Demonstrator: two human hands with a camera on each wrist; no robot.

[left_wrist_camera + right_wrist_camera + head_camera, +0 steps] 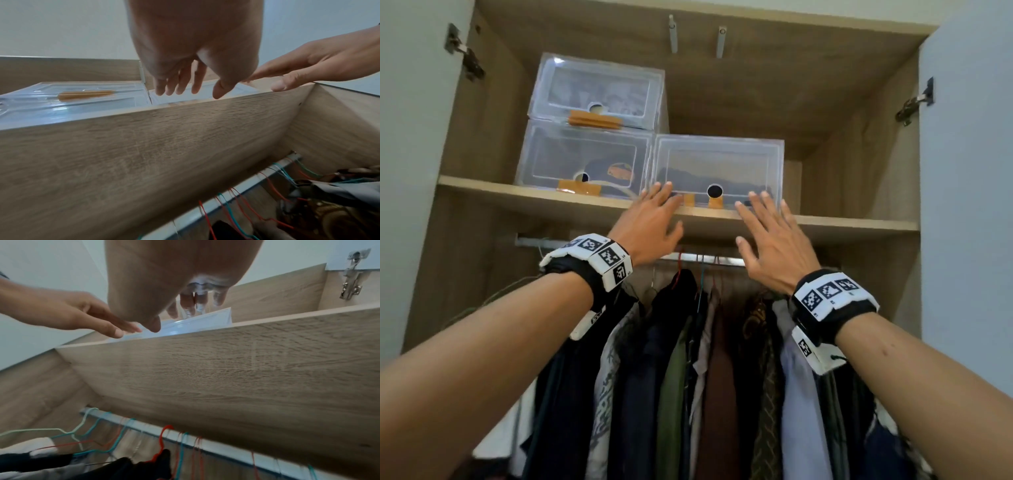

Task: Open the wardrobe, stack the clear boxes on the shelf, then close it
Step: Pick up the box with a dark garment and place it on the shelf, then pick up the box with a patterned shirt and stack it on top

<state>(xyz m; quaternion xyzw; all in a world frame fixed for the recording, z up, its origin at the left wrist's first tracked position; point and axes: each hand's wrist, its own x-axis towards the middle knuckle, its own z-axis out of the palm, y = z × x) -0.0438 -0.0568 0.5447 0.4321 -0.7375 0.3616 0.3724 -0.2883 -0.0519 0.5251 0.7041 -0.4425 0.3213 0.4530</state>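
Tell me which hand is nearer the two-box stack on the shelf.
Left. The left hand reaches the single box at the edge adjoining the stack; the right hand is at its far end.

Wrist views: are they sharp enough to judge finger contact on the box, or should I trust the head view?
Head view: sharp and evenly lit; both open hands, left hand and right hand, reach the right-hand clear box. Left wrist view: the shelf edge is motion-smeared and the palm blocks the top. Right wrist view: fingertips blurred with glare; contact unclear.
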